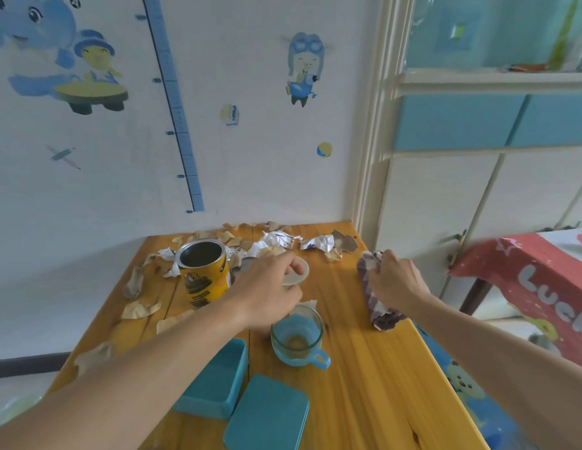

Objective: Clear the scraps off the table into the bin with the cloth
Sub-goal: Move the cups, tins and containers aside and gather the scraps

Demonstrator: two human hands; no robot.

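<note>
Paper and cardboard scraps (279, 239) lie along the far edge and left side of the wooden table (364, 368); crumpled white paper (317, 243) sits near the far right corner. My right hand (392, 279) grips a bunched purple checked cloth (377, 306) at the table's right edge. My left hand (270, 284) reaches over the middle of the table and pinches the rim of a round translucent lid (299, 274). No bin is in view.
An open yellow tin can (205, 271) stands left of my left hand. A glass cup with a blue handle (297, 337) sits in front of it. A teal box (218, 381) and its lid (266, 417) lie nearer me. A red patterned stool (526, 280) stands to the right.
</note>
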